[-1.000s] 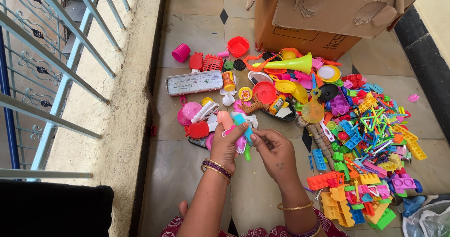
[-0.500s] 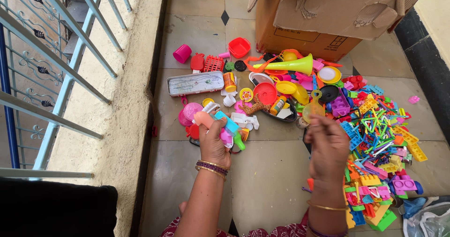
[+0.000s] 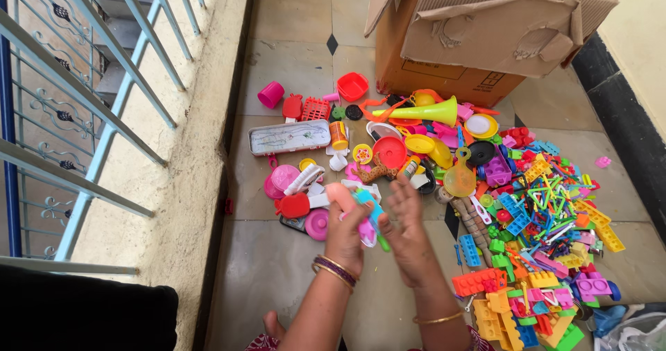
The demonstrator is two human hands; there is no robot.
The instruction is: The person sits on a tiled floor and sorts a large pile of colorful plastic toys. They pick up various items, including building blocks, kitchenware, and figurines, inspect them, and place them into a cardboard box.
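Beige tiled floor (image 3: pixel 291 66) w/ black diamond insets; left hand (image 3: pixel 347 229) clenched on blue-pink plastic toy (image 3: pixel 366 209), right hand (image 3: pixel 404 229) open beside; torn cardboard box (image 3: pixel 479 32) behind.

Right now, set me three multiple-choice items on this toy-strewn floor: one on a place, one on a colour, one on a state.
1. Where does the cardboard box stand?
A. Beyond the toy pile, at the far side of the floor
B. Beside the railing on the left
C. On the person's lap

2. What colour is the toy horn lying in front of the box?
A. Black
B. Yellow-green
C. White

3. What is the left hand doing?
A. Lying flat on the tiles
B. Hanging with nothing in it
C. Gripping a small bunch of plastic toys

Answers: 1 A, since the box sits above the pile near the top of the view; 2 B, as the flared horn is plainly yellow-green; 3 C, because its fingers are closed round pink, blue and green pieces, with the right hand open beside it.
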